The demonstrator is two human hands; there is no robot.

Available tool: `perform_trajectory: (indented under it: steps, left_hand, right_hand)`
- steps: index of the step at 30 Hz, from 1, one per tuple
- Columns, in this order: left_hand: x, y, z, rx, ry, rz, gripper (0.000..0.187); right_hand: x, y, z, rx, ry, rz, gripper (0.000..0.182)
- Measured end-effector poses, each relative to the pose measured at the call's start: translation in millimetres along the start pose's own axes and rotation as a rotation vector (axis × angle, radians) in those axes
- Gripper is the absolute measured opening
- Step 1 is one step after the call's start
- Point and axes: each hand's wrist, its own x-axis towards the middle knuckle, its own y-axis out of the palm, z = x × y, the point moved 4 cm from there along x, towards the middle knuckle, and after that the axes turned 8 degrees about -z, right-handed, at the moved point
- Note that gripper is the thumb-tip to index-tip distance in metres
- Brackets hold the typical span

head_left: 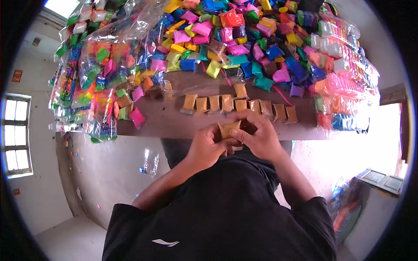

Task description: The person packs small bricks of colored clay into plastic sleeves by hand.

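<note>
Both of my hands hold one small tan packet (pixel 230 129) at the front edge of the brown table (pixel 161 117). My left hand (pixel 209 143) grips its left side with closed fingers. On the packet's right side, my right hand (pixel 257 137) presses with the thumb on its face and the fingers curled behind. Just beyond my hands, a row of several tan and brown packets (pixel 214 103) lies across the table. One more tan packet (pixel 240 91) lies behind that row.
A large heap of colourful packets (pixel 235 39) covers the table's far side. Clear bags of coloured packets stand at the left (pixel 100 87) and right (pixel 342 87) ends. A pink string (pixel 282 95) lies behind the row. Plastic wrapping (pixel 150 162) is on the floor.
</note>
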Motion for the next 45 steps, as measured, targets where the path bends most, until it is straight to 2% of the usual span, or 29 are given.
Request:
perform_trajectory:
  steps: [2,4,6,7,8,10,12,14,16,20,22,26,28,29,30,31,32,34,35,40,42,45]
  left_hand:
    - [-2,-3,3,-0.018,-0.011,-0.024,0.025]
    - [-6,-6,17,0.092,-0.095,0.139,0.025]
    - [-11,-8,22,0.023,-0.114,0.110,0.025]
    - [-13,-8,25,-0.043,-0.137,0.094,0.026]
    - [-15,-8,31,-0.051,-0.130,0.086,0.026]
    - [-16,-8,40,-0.209,-0.201,0.106,0.027]
    - [-20,-11,40,-0.260,-0.232,0.153,0.027]
    - [-22,-15,36,-0.307,-0.262,0.205,0.028]
    - [-26,-16,36,-0.244,-0.359,0.342,0.029]
    - [-30,-21,33,-0.196,-0.426,0.378,0.031]
    - [-33,-22,25,-0.051,-0.444,0.400,0.037]
    - [-42,-20,36,-0.058,-0.455,0.461,0.041]
    - [-50,-20,27,-0.072,-0.223,0.606,0.042]
    - [-51,-22,31,-0.076,-0.225,0.628,0.042]
    - [-50,-28,27,-0.311,-0.114,0.564,0.036]
    - [-50,-33,22,-0.545,-0.002,0.485,0.033]
    - [-52,-27,24,-0.550,-0.005,0.488,0.033]
    - [-43,-26,12,-0.427,0.003,0.000,0.030]
    - [-42,-28,16,-0.503,0.036,0.163,0.039]
    - [-50,-19,21,-0.388,0.042,0.215,0.036]
    - [-52,-17,21,-0.360,0.058,0.234,0.036]
    - [-55,-16,18,-0.332,0.142,0.155,0.034]
  right_hand:
    - [-4,1,-12,-0.002,-0.014,-0.001,0.023]
    - [-8,4,-20,-0.007,-0.032,0.002,0.024]
    - [-16,3,-28,-0.014,0.052,-0.090,0.026]
    - [-19,7,-32,0.044,-0.009,-0.154,0.020]
    - [-22,8,-37,0.037,-0.013,-0.145,0.020]
    - [-26,8,-38,-0.075,-0.153,-0.173,0.022]
    - [-28,0,-31,-0.124,-0.178,-0.114,0.027]
    - [-28,-2,-21,-0.223,-0.281,0.050,0.030]
    - [-30,-1,-10,-0.287,-0.313,0.053,0.030]
    - [-32,5,-9,-0.358,-0.373,0.000,0.026]
    - [-34,7,-18,-0.356,-0.366,-0.029,0.025]
    - [-37,10,-15,-0.426,-0.363,-0.107,0.016]
    - [-41,8,-19,-0.329,-0.254,-0.137,0.012]
    - [-40,3,-21,-0.225,-0.178,-0.162,0.009]
    - [-41,-1,-24,-0.232,-0.169,-0.177,0.009]
    - [-42,-4,-26,-0.109,-0.195,-0.148,0.009]
    - [-44,-5,-26,0.016,-0.223,-0.113,0.011]
    - [-47,-3,-21,0.040,-0.263,-0.033,0.010]
    - [-48,0,-19,0.053,-0.254,0.001,0.010]
    - [-51,5,-8,0.061,-0.267,0.028,0.010]
    - [-50,5,-9,-0.022,-0.300,0.019,0.009]
    - [-47,8,-11,0.022,-0.273,0.080,0.011]
